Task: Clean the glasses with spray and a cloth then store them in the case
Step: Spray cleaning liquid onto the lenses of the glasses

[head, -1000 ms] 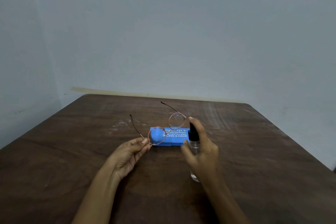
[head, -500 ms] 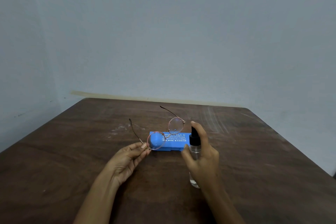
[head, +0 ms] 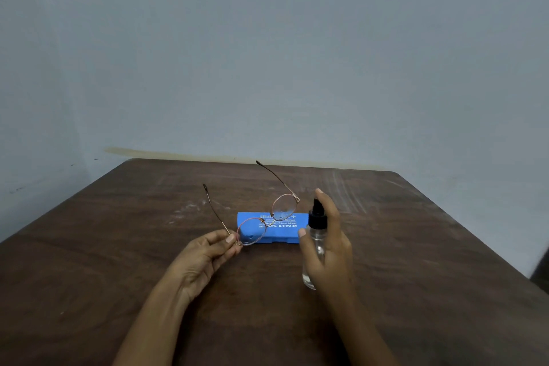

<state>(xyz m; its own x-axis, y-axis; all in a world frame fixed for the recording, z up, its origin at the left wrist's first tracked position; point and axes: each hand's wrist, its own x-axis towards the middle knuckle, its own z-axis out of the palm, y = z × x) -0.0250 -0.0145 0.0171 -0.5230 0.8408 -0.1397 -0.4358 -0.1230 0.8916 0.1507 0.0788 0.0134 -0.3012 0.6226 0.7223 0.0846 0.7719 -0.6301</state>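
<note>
Two round lenses, thin coppery glasses (head: 269,218), arms unfolded

Thin rose-gold round glasses (head: 284,207), temples unfolded, held tilted before a closed blue case (head: 282,236); clear, black-capped spray bottle (head: 316,232) upright just right.

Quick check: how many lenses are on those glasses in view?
2. One lens is by the left hand pinching the glasses; the other lens is higher, near the spray bottle in the right hand. Neither is hidden.
</note>
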